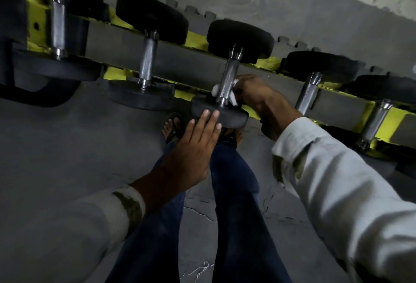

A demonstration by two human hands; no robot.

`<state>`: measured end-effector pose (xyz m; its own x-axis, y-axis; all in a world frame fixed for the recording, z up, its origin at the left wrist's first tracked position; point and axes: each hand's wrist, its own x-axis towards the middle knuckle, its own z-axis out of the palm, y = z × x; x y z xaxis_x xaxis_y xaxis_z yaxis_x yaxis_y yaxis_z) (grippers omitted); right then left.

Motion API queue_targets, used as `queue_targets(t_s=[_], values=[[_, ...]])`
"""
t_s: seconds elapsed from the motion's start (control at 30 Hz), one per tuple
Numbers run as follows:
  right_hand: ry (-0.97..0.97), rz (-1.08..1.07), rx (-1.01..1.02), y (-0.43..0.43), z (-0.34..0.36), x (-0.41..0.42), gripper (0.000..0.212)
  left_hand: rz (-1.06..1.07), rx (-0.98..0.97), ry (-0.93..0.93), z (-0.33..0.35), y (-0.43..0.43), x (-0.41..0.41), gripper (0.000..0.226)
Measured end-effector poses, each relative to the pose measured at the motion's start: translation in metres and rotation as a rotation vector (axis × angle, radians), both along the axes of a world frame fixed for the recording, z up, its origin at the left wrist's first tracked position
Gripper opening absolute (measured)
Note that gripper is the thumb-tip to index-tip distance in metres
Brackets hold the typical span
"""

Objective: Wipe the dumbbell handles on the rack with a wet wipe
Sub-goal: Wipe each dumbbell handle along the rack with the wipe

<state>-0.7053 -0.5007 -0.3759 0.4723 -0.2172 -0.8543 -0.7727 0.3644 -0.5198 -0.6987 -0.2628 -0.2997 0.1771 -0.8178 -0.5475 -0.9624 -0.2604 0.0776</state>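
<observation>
Right hand (pixel 252 93) pinches wet wipe (pixel 215 89) round near end of dumbbell handle (pixel 228 75) on rack (pixel 180 55). Axis runs away from person; bare length beyond grip. Left hand (pixel 198 141) flat on near plate (pixel 231 117).

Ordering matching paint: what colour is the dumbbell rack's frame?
Yellow; the rack frame shows best in the head view.

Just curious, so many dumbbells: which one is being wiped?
The third dumbbell from the left: only its handle has the white wet wipe round it, held by the right hand.
</observation>
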Motion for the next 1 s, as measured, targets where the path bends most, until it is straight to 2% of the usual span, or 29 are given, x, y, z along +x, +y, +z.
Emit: queue_targets(t_s=[0.17, 0.23, 0.3, 0.33, 0.43, 0.5, 0.53, 0.6, 0.73, 0.83, 0.9, 1.0], values=[[-0.101, -0.675, 0.236, -0.016, 0.001, 0.026, 0.031, -0.016, -0.003, -0.004, -0.004, 0.002, 0.001, 0.109], [-0.109, -0.86, 0.263, -0.01, 0.002, 0.036, 0.027, -0.029, -0.003, -0.005, -0.005, 0.001, 0.002, 0.106], [-0.06, -0.945, 0.125, 0.007, 0.002, 0.041, 0.019, -0.025, -0.006, -0.005, -0.003, 0.001, 0.003, 0.102], [-0.041, -0.917, -0.031, 0.015, 0.002, 0.04, 0.015, -0.025, -0.005, -0.015, -0.003, 0.001, 0.003, 0.1], [0.011, -0.629, -0.667, 0.034, 0.008, 0.034, 0.011, -0.027, 0.013, 0.004, 0.001, 0.0, 0.005, 0.099], [-0.115, -0.342, -1.002, 0.043, 0.011, 0.027, 0.002, -0.033, 0.008, 0.019, 0.002, 0.001, 0.007, 0.1], [-0.177, -0.17, -1.12, 0.044, 0.01, 0.022, 0.01, -0.034, 0.003, 0.021, 0.003, 0.001, 0.008, 0.1], [-0.241, 0.131, -1.215, 0.035, 0.006, 0.01, 0.022, -0.037, 0.004, 0.032, 0.004, 0.001, 0.009, 0.102], [-0.298, 0.764, -1.532, 0.017, 0.001, -0.001, 0.032, -0.039, 0.004, 0.045, 0.004, 0.001, 0.008, 0.1], [-0.196, 1.051, -1.583, 0.014, 0.015, 0.017, 0.023, -0.041, 0.009, 0.042, 0.005, -0.001, 0.009, 0.102], [-0.145, 1.204, -1.421, 0.021, 0.031, 0.028, 0.021, -0.046, 0.021, 0.035, 0.007, -0.001, 0.009, 0.102], [-0.233, 1.49, -1.065, 0.032, 0.047, 0.028, 0.03, -0.048, 0.036, 0.031, 0.012, -0.002, 0.008, 0.103]])
